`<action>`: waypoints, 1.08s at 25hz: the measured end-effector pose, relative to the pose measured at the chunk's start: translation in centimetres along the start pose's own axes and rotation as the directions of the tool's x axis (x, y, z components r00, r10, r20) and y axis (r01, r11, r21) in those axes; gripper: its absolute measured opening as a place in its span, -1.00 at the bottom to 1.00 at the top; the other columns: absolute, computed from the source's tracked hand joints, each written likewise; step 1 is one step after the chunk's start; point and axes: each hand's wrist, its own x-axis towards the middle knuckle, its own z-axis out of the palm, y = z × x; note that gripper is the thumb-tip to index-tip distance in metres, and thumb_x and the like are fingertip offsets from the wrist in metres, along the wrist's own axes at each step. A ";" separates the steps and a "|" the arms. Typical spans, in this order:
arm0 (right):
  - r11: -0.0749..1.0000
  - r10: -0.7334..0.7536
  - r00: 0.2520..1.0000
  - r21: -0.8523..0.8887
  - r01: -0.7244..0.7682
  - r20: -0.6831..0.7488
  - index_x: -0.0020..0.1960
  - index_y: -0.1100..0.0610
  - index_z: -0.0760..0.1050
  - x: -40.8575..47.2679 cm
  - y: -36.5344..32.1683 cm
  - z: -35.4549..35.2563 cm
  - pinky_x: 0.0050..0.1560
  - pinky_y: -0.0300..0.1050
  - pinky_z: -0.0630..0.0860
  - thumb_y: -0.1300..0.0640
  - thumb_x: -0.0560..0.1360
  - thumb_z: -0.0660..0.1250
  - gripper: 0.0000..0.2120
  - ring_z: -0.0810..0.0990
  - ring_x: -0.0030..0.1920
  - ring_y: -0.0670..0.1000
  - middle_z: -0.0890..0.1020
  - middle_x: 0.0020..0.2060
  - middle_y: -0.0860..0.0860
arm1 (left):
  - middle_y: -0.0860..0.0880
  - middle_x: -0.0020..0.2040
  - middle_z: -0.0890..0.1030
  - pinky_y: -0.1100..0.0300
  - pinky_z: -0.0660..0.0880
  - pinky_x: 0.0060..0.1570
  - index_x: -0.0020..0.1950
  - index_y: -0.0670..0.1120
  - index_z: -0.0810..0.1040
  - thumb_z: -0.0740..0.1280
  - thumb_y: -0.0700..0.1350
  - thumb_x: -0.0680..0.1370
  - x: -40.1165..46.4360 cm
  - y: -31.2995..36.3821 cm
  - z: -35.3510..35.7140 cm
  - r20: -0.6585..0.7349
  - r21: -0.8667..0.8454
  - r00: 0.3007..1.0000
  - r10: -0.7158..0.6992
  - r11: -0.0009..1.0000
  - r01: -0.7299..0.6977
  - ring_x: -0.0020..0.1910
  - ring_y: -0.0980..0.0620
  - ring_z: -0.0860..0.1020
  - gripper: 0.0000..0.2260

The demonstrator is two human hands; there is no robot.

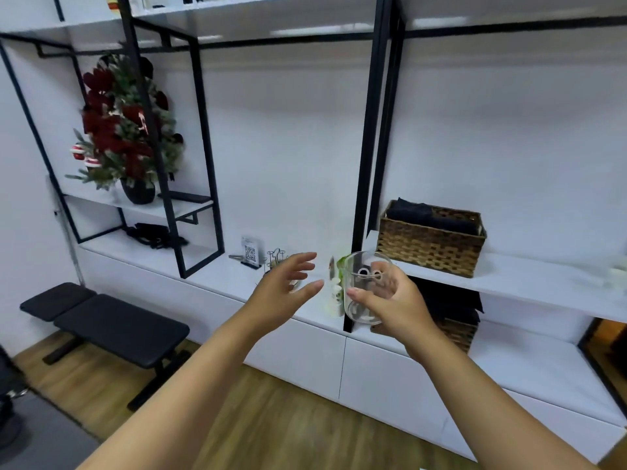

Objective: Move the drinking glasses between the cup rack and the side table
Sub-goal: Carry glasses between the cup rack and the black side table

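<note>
My right hand (395, 305) grips a clear drinking glass (364, 286) upright in the air, in front of the white cabinet counter (217, 276). The glass has a small eye-like print on its side. My left hand (288, 286) hovers just left of the glass, fingers spread and holding nothing. Behind the left hand, a thin wire cup rack (275, 257) stands on the counter; part of it is hidden by my fingers. Something pale sits behind my left fingers, too hidden to tell.
A QR-code sign (251, 254) stands beside the rack. A wicker basket (431, 237) with dark cloth sits on the raised shelf at right. A black post (363, 184) rises behind the glass. A black bench (108, 325) stands on the wood floor at left. A flower arrangement (125, 130) fills the left shelf.
</note>
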 end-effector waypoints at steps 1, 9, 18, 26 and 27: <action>1.000 -0.002 1.000 0.001 0.002 0.009 0.39 -0.14 0.48 1.4 0.3 0.6 0.33 0.06 0.57 -0.14 0.28 0.69 -0.26 0.60 0.32 -0.11 0.64 0.29 -0.15 | 0.19 0.27 0.62 0.06 0.51 0.36 0.42 0.24 0.50 0.51 0.08 0.55 1.0 -0.7 -0.4 -0.011 0.012 1.000 0.001 1.000 -0.001 0.27 0.24 0.56 -0.55; 0.998 -0.034 0.988 0.053 0.026 0.151 0.34 -0.14 0.45 13.2 3.7 5.4 0.41 -0.06 0.47 -0.03 0.33 0.70 -0.32 0.49 0.39 -0.15 0.54 0.30 -0.24 | 0.20 0.30 0.59 0.44 0.46 0.14 0.47 0.21 0.45 0.58 -0.01 0.49 8.6 -6.4 -1.3 -0.044 0.149 0.999 -0.025 0.988 0.031 0.24 0.29 0.55 -0.40; 0.997 -0.044 0.947 0.080 0.019 0.319 0.28 -0.19 0.49 28.9 6.6 8.4 0.24 -0.21 0.47 -0.05 0.31 0.70 -0.37 0.55 0.22 -0.34 0.59 0.15 -0.36 | 0.26 0.28 0.59 0.22 0.48 0.31 0.48 0.19 0.46 0.36 0.12 0.63 20.1 -9.1 -3.9 -0.258 0.176 0.963 -0.080 0.976 0.128 0.26 0.38 0.51 -0.60; 0.991 -0.063 0.928 0.130 0.016 0.366 0.35 -0.15 0.47 37.0 7.2 13.9 0.28 0.07 0.62 -0.17 0.27 0.68 -0.28 0.60 0.27 -0.19 0.60 0.20 -0.23 | 0.31 0.38 0.49 0.17 0.51 0.26 0.54 0.35 0.29 0.42 0.31 0.52 26.7 -11.4 -5.2 -0.345 0.144 0.935 -0.083 0.980 0.140 0.34 0.33 0.47 -0.38; 0.991 -0.061 0.927 0.130 0.013 0.370 0.34 -0.17 0.47 38.0 7.2 14.9 0.28 0.09 0.62 -0.15 0.28 0.67 -0.30 0.60 0.26 -0.20 0.61 0.19 -0.25 | 0.30 0.40 0.48 0.17 0.51 0.26 0.54 0.36 0.28 0.44 0.31 0.50 27.8 -11.8 -5.9 -0.343 0.140 0.936 -0.082 0.981 0.137 0.36 0.29 0.47 -0.35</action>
